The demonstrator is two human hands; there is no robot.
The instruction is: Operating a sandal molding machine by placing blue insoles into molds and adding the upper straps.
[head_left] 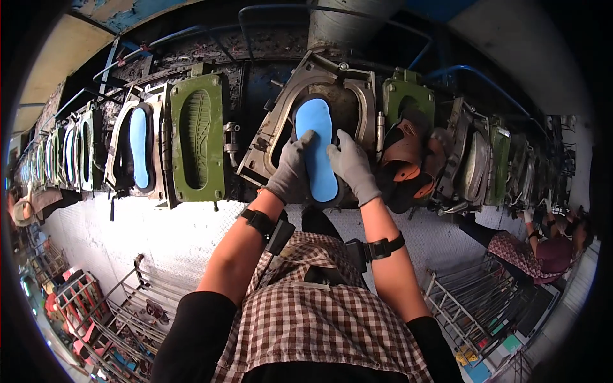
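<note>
A blue insole-topped shoe sole [315, 118] with a dark rim lies lengthwise in front of me, its toe end over an open metal mould [366, 96]. My left hand [291, 167], in a grey glove, grips its left edge with the thumb on the blue face. On the opposite edge, my right hand [352, 167], also gloved, has its thumb by the blue surface and its fingers out to the side, partly hidden behind the sole. Brown sandal uppers [403, 152] with orange lining rest just right of my right hand.
Green mould lids [198, 137] and another blue sole [138, 147] continue the row leftward. More moulds [476, 163] stand to the right. Blue tubing [281, 7] runs behind. Metal racks [131, 300] flank me, and another person [543, 255] works at far right.
</note>
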